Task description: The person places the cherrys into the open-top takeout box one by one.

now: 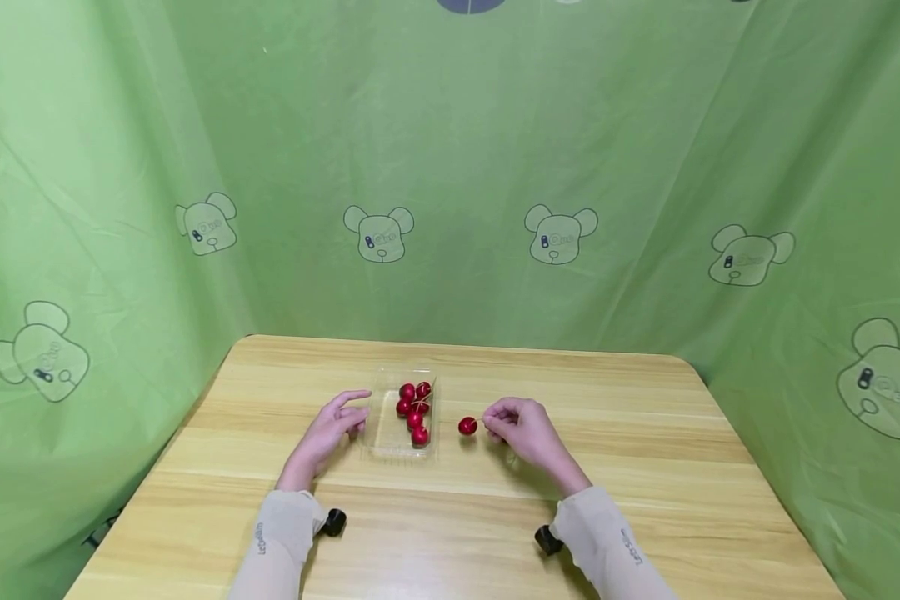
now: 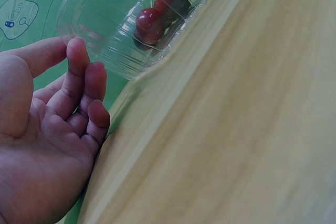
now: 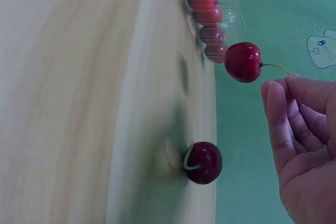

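A clear plastic container lies on the table with several red cherries along its right side. My left hand is at its left edge; thumb and curled fingertips pinch the rim, though the contact is partly hidden. To the right of the container, my right hand pinches a cherry stem between thumb and forefinger. The bright red cherry on that stem hangs above the tabletop. Below this hand a darker cherry rests on the table, mostly hidden in the head view.
The wooden table has rounded back corners. Green curtains printed with bear heads enclose it at the back and both sides. Each wrist carries a small black camera, one at the left cuff and one at the right cuff.
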Motion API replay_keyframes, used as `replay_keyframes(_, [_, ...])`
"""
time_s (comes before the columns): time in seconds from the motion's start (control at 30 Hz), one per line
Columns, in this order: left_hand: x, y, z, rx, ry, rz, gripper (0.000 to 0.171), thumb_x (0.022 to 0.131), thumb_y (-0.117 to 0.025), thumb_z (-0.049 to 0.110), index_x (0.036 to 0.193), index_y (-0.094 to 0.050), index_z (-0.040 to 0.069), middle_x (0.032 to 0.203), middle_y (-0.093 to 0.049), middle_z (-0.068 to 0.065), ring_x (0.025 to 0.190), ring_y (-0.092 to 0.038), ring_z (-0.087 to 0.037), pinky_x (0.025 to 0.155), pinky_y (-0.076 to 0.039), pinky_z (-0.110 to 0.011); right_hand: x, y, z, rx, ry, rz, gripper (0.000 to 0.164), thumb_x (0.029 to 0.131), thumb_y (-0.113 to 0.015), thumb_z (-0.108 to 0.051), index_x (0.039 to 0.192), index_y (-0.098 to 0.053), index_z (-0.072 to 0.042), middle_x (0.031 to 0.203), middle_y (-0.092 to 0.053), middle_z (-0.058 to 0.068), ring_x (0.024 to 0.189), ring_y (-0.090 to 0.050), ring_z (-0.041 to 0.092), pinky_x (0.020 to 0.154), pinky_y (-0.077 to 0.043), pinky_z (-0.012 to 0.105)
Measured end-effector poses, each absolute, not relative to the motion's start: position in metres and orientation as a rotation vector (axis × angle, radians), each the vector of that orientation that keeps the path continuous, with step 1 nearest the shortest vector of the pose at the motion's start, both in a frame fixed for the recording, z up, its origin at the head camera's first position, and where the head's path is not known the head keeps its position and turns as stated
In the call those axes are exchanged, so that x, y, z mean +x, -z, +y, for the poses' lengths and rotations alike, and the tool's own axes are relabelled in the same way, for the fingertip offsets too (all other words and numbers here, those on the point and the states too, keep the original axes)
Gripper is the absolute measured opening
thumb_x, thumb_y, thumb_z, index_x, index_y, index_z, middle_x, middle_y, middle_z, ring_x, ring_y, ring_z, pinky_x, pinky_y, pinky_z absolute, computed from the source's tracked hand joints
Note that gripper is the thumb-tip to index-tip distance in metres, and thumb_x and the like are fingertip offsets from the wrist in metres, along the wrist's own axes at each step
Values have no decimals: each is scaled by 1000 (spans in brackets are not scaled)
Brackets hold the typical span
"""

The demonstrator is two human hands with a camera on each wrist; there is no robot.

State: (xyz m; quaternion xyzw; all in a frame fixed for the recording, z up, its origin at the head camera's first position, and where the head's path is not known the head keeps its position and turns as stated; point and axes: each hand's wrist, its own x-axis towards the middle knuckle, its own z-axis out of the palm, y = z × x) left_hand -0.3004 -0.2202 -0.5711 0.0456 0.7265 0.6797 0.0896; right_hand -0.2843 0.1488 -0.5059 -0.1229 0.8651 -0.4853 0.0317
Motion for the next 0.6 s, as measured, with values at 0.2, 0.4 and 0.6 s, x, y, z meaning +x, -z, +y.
replay_keyframes(0.2, [-300, 571, -221, 137, -2021, 2156, 55, 103, -65, 29, 151, -47, 8, 87, -67, -4, 84, -58, -15, 83, -49, -30, -284, 496, 143, -407, 1522, 2661, 8, 98, -71, -11, 98, -75, -4, 89, -75, 16, 85, -72, 40, 70, -60, 35])
replay_keyframes(0.4, [-300, 570, -220, 124, -2018, 2160, 54, 103, -65, 29, 151, -48, 10, 89, -68, -4, 85, -59, -16, 84, -49, -31, -285, 489, 134, -392, 1528, 2653, 10, 98, -70, -12, 100, -75, -3, 91, -75, 13, 82, -73, 29, 77, -60, 48])
replay_keyframes(0.6, [-299, 570, -219, 112, -2011, 2189, 52, 103, -65, 28, 150, -50, 11, 88, -68, -4, 85, -59, -16, 85, -48, -33, -291, 483, 123, -411, 1537, 2661, 9, 98, -71, -11, 99, -75, -4, 88, -75, 10, 76, -71, 19, 80, -61, 47])
